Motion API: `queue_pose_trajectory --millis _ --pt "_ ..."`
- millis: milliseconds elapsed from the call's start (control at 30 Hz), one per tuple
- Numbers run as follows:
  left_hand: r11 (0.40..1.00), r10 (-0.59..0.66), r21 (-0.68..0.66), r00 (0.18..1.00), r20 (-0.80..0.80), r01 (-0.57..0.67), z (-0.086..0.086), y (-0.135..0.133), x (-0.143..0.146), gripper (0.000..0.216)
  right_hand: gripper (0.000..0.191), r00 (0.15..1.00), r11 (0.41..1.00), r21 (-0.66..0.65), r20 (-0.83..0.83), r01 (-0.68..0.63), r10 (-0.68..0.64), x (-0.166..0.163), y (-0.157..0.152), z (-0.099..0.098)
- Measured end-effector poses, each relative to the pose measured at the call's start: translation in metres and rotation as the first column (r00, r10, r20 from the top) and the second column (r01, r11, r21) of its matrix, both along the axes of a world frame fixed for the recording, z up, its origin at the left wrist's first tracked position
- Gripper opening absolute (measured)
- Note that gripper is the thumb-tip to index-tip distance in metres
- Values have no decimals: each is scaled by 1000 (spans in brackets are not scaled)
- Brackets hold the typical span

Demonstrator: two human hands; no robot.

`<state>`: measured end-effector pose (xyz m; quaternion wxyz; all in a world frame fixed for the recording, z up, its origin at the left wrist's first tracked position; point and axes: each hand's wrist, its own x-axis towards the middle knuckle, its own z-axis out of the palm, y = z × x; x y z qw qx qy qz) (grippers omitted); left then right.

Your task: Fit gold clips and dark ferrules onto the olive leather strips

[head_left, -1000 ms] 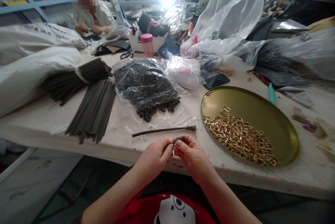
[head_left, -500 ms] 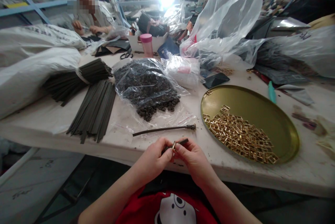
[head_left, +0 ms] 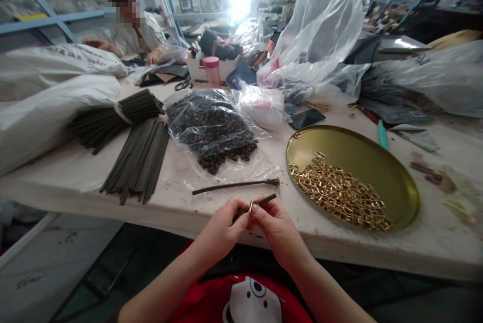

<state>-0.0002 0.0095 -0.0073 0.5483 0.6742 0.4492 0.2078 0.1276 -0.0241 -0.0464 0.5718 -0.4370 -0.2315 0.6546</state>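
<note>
Close to the table's front edge, my left hand [head_left: 229, 220] is closed on a narrow dark strap [head_left: 269, 198]. My right hand [head_left: 277, 222] pinches the same strap, its thumb against a small gold buckle [head_left: 251, 207]. The buckle stands between my two thumbs, around or against the strap; the fingers hide which. One strap end sticks out over my right index finger. Just beyond my hands lies another dark strap [head_left: 230, 187] with a gold buckle at its right end. To the right, a round gold tray [head_left: 396, 177] holds a heap of gold buckles [head_left: 339, 192].
Left are a loose bundle of dark strips [head_left: 138, 162], a tied bundle [head_left: 141, 106] and white sacks [head_left: 56, 96]. A plastic bag of small dark loops [head_left: 211, 122] lies centrally. Behind are a phone [head_left: 307, 118], a pink-lidded jar [head_left: 212, 72], scissors [head_left: 183, 84] and a co-worker [head_left: 139, 36].
The strap end reaches a little further out past my right hand and points higher. The view has shifted slightly. Across the table, the co-worker's hands have moved apart.
</note>
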Motion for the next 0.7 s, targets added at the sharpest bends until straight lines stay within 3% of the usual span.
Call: queue_pose_trajectory --millis 200,333,400,500,567,700 --pt "995 55 -86 995 86 -47 -5 0 2 16 15 998 999 35 61 -25 22 -2 -2 2" --pt "991 79 -118 993 85 -68 -9 1 3 18 16 973 998 66 232 2 -18 1 -1 1" --pt "988 99 -129 993 66 -90 -10 1 3 16 14 913 988 139 391 69 -118 3 -1 0" --pt "983 127 -134 992 29 -122 -11 1 2 16 6 726 930 349 611 113 -317 7 -3 1" --pt "982 130 -138 991 12 -127 -11 3 1 16 4 640 893 450 679 25 -360 10 -5 4" --pt "984 82 -156 997 -7 -82 -9 9 -2 16 16 669 859 476 703 -190 -242 18 -6 11"
